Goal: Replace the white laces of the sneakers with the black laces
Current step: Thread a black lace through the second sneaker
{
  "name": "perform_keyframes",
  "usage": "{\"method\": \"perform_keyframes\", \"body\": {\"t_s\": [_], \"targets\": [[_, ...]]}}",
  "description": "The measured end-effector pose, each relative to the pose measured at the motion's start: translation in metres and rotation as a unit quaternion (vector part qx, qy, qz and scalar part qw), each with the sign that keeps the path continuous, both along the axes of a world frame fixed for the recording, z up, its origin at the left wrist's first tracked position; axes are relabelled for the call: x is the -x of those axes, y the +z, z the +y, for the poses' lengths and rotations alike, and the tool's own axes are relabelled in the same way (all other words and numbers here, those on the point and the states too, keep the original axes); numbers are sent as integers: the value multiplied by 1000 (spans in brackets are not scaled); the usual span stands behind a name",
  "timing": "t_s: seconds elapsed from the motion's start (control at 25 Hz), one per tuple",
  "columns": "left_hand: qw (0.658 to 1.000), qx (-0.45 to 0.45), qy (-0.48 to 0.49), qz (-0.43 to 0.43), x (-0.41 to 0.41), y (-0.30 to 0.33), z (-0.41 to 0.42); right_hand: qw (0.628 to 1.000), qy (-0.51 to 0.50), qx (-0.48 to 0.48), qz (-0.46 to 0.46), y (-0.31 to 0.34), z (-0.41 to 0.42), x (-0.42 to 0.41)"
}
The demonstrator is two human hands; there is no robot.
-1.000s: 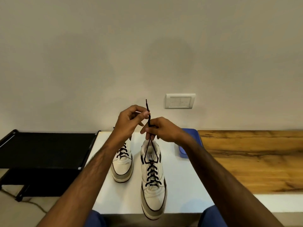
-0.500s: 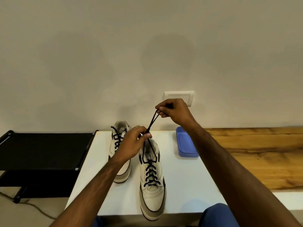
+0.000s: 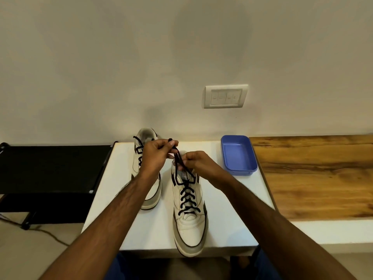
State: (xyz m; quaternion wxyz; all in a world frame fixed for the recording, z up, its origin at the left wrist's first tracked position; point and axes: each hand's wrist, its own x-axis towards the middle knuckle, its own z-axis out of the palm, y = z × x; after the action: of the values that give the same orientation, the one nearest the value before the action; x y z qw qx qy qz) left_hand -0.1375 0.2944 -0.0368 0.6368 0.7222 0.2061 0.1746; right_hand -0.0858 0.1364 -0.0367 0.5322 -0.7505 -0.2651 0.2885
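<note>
The left hand (image 3: 154, 156) pinches one end of the black lace (image 3: 177, 158) just above the right hand (image 3: 198, 163), which pinches the other end over the collar of the near sneaker (image 3: 188, 209). That sneaker stands on the white table (image 3: 232, 209), laced in black, toe over the near edge. The other sneaker (image 3: 146, 178) stands just left, a blue tray (image 3: 238, 156) well to the right.

both hands (image 3: 155, 156) (image 3: 198, 163) raised close together, fingers (image 3: 171, 142) curled, pinching.
</note>
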Motion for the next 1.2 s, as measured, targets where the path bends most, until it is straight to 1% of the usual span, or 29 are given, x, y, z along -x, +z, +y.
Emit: {"method": "perform_keyframes", "body": {"t_s": [0.08, 0.12, 0.16, 0.2, 0.24, 0.28, 0.36, 0.44, 0.48, 0.52, 0.64, 0.72, 0.8, 0.84, 0.88, 0.92, 1.0, 1.04, 1.08, 1.12, 1.2], "targets": [[1000, -28, 5, 10, -2, -8, -1, 996, 1, -30, 87, 1, -4, 3], [999, -44, -3, 14, -2, -12, -4, 994, 7, -32, 103, 0, -5, 3], [997, -70, -17, 19, -1, -15, -7, 995, 14, -19, 96, -2, -5, 3], [993, -111, -35, 32, 1, -17, -9, 998, 16, 25, 48, -7, -4, 0], [982, -170, -60, 55, 3, -21, -9, 996, 17, 82, -20, -10, -4, -3], [963, -241, -91, 85, 5, -25, -7, 986, 12, 144, -87, -14, -3, -7], [899, -383, -162, 137, 7, -34, -2, 958, 8, 229, -173, -19, 4, -13], [823, -497, -211, 175, 5, -36, -1, 937, 4, 279, -210, -21, 12, -15], [799, -529, -216, 190, 4, -34, -2, 932, 9, 290, -219, -20, 15, -16], [788, -545, -208, 195, 1, -29, -3, 931, 16, 293, -217, -18, 17, -18], [792, -555, -168, 190, -6, -21, -1, 948, 2, 257, -189, -2, 9, -30], [790, -565, -142, 190, -6, -20, -2, 969, -6, 205, -139, 4, 1, -38], [779, -586, -121, 186, -6, -22, -7, 986, 18, 149, -66, 6, -4, -41], [774, -595, -117, 184, -7, -22, -9, 990, 31, 127, -45, 6, -6, -41], [773, -596, -120, 180, -8, -23, -9, 992, 40, 114, -44, 4, -8, -42], [781, -585, -131, 174, -9, -23, -8, 991, 39, 112, -66, 3, -9, -42], [817, -531, -175, 144, -9, -25, -5, 981, 12, 134, -143, -1, -12, -42], [835, -500, -192, 123, -7, -26, -5, 978, 7, 140, -156, -2, -14, -43], [855, -467, -201, 103, -4, -26, -7, 975, 25, 157, -158, -2, -16, -45], [876, -429, -200, 88, -1, -26, -8, 967, 64, 185, -162, -2, -18, -45], [915, -353, -185, 67, 7, -25, -10, 950, 127, 222, -178, -2, -16, -44]]}}
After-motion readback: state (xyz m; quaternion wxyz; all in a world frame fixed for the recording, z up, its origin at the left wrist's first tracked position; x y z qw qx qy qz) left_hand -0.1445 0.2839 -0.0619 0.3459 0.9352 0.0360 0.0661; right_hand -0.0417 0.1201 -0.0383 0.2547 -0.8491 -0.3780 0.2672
